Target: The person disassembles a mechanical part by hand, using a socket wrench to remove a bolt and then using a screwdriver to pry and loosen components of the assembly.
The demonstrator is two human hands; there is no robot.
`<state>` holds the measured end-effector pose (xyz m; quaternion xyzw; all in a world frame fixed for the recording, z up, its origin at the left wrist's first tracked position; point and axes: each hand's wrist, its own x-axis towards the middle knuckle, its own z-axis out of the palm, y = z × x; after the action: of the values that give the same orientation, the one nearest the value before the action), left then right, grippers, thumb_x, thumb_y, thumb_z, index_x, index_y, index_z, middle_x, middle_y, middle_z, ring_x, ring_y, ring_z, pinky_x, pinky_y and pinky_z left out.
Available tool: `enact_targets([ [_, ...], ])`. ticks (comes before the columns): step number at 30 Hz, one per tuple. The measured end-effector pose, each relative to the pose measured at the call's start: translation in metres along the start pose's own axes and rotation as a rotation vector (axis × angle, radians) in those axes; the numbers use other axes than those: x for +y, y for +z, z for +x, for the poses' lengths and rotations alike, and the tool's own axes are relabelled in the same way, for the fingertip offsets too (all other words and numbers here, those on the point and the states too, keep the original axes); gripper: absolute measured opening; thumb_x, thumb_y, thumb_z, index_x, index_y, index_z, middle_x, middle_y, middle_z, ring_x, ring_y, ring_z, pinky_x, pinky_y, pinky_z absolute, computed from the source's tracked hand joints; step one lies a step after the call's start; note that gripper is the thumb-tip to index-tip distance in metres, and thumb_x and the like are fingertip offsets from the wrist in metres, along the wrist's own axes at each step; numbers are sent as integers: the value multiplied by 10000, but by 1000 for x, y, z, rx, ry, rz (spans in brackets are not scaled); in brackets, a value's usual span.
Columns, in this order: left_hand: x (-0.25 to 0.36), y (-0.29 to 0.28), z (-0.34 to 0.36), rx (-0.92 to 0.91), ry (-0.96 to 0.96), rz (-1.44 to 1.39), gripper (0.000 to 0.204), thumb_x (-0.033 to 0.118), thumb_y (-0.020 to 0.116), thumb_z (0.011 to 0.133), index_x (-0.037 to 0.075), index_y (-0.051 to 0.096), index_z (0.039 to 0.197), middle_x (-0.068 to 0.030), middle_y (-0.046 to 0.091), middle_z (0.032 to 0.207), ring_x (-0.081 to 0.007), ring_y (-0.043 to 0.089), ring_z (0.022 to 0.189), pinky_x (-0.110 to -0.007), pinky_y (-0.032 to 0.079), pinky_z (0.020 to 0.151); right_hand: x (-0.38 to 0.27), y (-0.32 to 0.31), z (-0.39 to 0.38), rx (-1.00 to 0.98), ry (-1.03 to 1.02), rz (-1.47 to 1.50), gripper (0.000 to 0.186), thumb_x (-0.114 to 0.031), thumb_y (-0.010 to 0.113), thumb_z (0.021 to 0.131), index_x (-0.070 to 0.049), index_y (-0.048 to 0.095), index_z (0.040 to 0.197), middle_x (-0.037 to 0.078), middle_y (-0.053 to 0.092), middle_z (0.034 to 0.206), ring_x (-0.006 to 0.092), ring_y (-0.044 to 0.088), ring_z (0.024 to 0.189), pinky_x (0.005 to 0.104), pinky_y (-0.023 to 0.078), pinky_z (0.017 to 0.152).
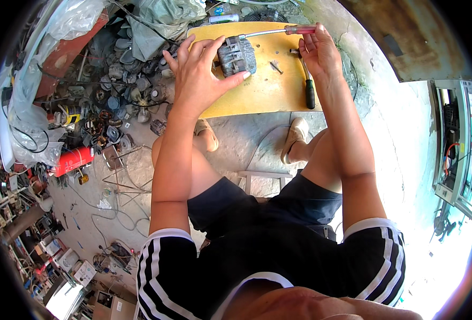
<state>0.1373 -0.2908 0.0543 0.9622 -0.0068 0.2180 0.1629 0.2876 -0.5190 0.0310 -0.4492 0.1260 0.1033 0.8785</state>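
Two hands (204, 69) (323, 56), one casing (237, 57) — grey, two screwdrivers (297, 30) (310, 95)

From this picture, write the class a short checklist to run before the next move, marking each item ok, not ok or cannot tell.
1. Left hand steadying the dark grey, ribbed, blocky part: ok, fingers and thumb span it.
2. Right hand on the screwdriver with a translucent red handle and shiny metal shaft: ok, fingers at the handle.
3. Its tip properly seated: cannot tell; it meets the part's upper edge, but the contact is too small.
4. Black-handled driver with a metal shaft clear of the part: ok, apart on the yellow board.
5. Board free of loose pieces: not ok, a small, dark, screw-like piece lies there.
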Motion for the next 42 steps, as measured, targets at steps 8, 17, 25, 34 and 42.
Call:
enact_targets([
  [8, 2, -2, 1, 7, -48, -35, 824, 561, 825, 637, 169, 591, 1323, -92, 611, 1240, -349, 395, 1355, -757, 84, 1076, 2, 3, -4, -42, 34, 23, 226, -275, 451, 1065, -100, 554, 1165, 45, 637, 1077, 134, 581, 994, 334, 428, 925],
  [17, 2, -5, -1, -37, -18, 21, 872, 536, 836, 639, 193, 526, 1379, -96, 618, 1253, -334, 393, 1366, -749, 60, 1089, 5, -3, 6, -22, -9, -10, 249, -285, 515, 1041, -105, 540, 1212, 38, 631, 1105, 135, 584, 1024, 312, 446, 895],
  [25, 6, -8, 1, -35, -51, -44, 853, 561, 824, 655, 192, 545, 1372, -127, 606, 1270, -349, 398, 1363, -738, 73, 1093, 0, 7, -4, 2, 19, 68, 219, -285, 511, 1046, -107, 561, 1163, 64, 629, 1076, 167, 589, 1060, 344, 465, 933],
  [34, 4, -3, 0, 28, -55, -77, 857, 564, 830, 640, 189, 556, 1360, -111, 612, 1254, -356, 419, 1344, -751, 82, 1085, 2, 1, 0, -52, 26, 31, 242, -308, 533, 1034, -116, 560, 1178, 51, 635, 1094, 166, 585, 1052, 316, 451, 918],
  [42, 0, -3, -2, -18, -7, 23, 911, 561, 838, 633, 187, 506, 1394, -125, 603, 1274, -353, 428, 1337, -750, 90, 1080, -3, 10, -5, 71, -4, -42, 209, -251, 488, 1054, -137, 564, 1212, 19, 632, 1122, 138, 603, 1008, 308, 452, 903],
])
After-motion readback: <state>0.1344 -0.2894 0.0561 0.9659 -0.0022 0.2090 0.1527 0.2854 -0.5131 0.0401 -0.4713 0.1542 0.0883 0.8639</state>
